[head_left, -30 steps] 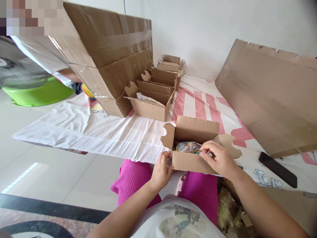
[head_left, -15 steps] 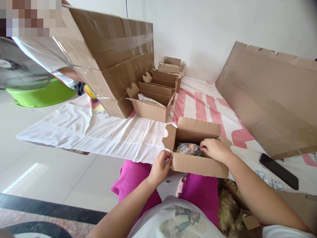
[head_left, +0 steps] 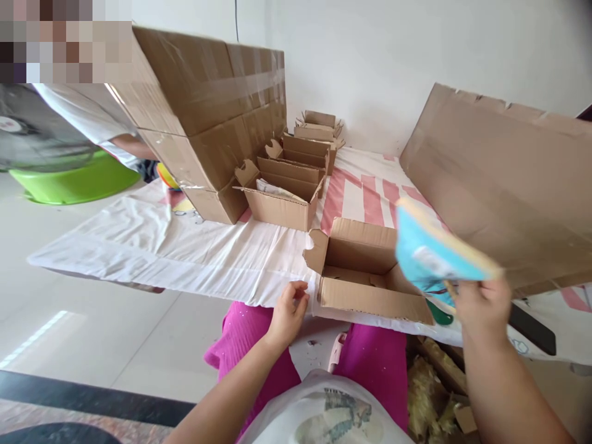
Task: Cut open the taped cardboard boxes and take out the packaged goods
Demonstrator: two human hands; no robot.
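A blurred light-blue packet (head_left: 423, 250) with a pale yellow edge is in my right hand (head_left: 483, 308), its fingers closed on the packet's lower end. The hand is above the table, to the right of an open cardboard box (head_left: 374, 302). This box stands at the table's front edge with its flaps raised, and its inside shows bare cardboard. My left hand (head_left: 289, 311) hovers just left of the box's front corner, fingers loosely bent and apart, holding nothing. A dark green piece (head_left: 439, 313) shows below the packet by the box's right end; its kind is unclear.
Taped cartons (head_left: 208, 148) are stacked at the left, with several small open boxes (head_left: 280, 206) in a row beside them. A big cardboard sheet (head_left: 499, 185) leans at the right, near a black phone (head_left: 534, 330). Another person's arm (head_left: 134, 147) reaches behind the cartons.
My right hand has lifted the packet out of the box and moved it up and right. My left hand has come away from the box corner, slightly left.
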